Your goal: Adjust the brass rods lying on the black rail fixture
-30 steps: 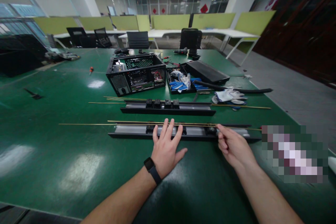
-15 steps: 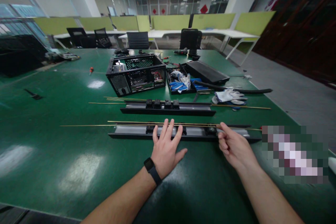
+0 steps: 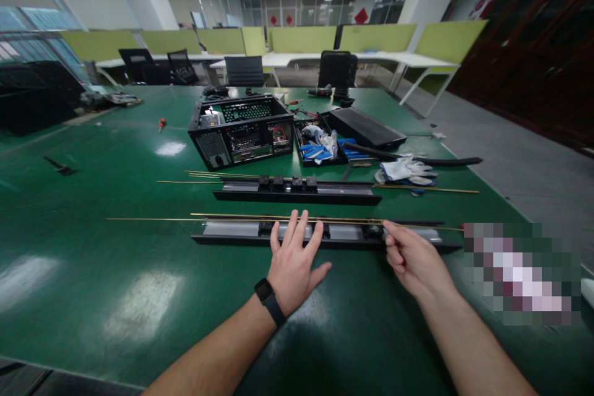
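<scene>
A long black rail with small black blocks lies across the green table in front of me. Thin brass rods run along its top. My left hand, with a black watch on the wrist, lies flat and open on the rail's middle, fingers spread over the rods. My right hand is closed in a pinch on a brass rod near the rail's right part. A second black rail with several blocks and more brass rods lies parallel just behind.
Behind the rails stand an open black computer case, a black tray with blue and white items, a flat black panel and white gloves. A black hose lies at the right. Office desks and chairs stand beyond.
My right hand drew back a little from the rod half a second ago and is now back on it. The left hand has not moved.
</scene>
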The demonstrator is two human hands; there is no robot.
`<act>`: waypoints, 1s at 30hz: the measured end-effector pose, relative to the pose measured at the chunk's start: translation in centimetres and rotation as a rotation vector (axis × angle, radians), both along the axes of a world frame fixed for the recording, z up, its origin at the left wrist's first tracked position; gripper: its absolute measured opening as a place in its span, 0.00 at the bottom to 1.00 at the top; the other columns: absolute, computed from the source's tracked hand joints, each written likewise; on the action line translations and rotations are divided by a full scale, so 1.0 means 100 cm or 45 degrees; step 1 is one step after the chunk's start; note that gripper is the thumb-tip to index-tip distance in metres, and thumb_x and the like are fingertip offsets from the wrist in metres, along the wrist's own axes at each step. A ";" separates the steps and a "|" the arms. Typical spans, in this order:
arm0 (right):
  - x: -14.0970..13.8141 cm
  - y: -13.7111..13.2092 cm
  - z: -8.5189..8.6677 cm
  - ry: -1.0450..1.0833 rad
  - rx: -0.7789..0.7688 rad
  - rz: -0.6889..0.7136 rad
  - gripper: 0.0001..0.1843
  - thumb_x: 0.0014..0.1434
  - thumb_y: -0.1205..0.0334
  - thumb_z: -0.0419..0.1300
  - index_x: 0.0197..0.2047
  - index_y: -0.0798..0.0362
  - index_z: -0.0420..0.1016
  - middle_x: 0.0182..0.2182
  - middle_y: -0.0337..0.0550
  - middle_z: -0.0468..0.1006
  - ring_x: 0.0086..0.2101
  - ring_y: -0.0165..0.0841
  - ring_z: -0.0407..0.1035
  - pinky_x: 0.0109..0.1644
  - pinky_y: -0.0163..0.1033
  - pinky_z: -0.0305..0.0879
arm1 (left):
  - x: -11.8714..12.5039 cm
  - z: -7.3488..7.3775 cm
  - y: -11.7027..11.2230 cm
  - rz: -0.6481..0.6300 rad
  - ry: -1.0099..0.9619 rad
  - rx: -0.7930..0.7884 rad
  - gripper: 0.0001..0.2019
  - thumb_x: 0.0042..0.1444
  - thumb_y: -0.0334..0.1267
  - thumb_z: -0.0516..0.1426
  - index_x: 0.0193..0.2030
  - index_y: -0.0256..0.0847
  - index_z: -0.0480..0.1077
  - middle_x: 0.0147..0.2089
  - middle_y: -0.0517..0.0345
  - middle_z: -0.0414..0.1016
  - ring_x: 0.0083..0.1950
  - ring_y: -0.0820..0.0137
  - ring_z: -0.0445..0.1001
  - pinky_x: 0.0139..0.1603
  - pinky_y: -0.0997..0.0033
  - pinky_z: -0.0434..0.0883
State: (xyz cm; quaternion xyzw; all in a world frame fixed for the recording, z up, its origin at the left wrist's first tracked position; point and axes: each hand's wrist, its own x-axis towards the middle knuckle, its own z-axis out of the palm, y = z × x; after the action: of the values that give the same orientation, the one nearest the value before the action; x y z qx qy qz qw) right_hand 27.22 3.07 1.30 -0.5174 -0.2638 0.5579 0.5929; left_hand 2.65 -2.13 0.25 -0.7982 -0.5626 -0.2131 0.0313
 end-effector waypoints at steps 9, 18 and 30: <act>-0.001 0.000 0.002 0.027 -0.007 -0.012 0.20 0.40 0.57 0.79 0.27 0.56 0.73 0.20 0.34 0.70 0.12 0.19 0.53 0.08 0.25 0.46 | 0.000 -0.001 0.000 0.001 0.010 0.002 0.39 0.61 0.52 0.62 0.75 0.46 0.55 0.78 0.42 0.47 0.79 0.47 0.44 0.73 0.31 0.46; 0.002 0.001 0.001 0.037 -0.025 -0.093 0.21 0.41 0.57 0.79 0.26 0.55 0.71 0.20 0.33 0.69 0.12 0.20 0.54 0.08 0.25 0.46 | 0.000 -0.001 0.000 0.001 0.014 0.002 0.39 0.61 0.53 0.61 0.75 0.46 0.55 0.79 0.42 0.47 0.79 0.48 0.43 0.73 0.31 0.45; 0.001 0.000 -0.002 -0.037 -0.025 0.010 0.22 0.43 0.51 0.79 0.30 0.56 0.76 0.23 0.37 0.74 0.12 0.19 0.55 0.08 0.25 0.45 | 0.000 -0.001 0.000 0.002 0.009 0.013 0.38 0.62 0.52 0.61 0.75 0.46 0.54 0.78 0.41 0.48 0.79 0.48 0.44 0.73 0.32 0.46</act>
State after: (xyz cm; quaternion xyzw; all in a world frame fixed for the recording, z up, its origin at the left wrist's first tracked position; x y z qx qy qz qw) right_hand 27.28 3.04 1.12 -0.5300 -0.2689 0.5553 0.5818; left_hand 2.65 -2.10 0.17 -0.7984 -0.5618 -0.2133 0.0376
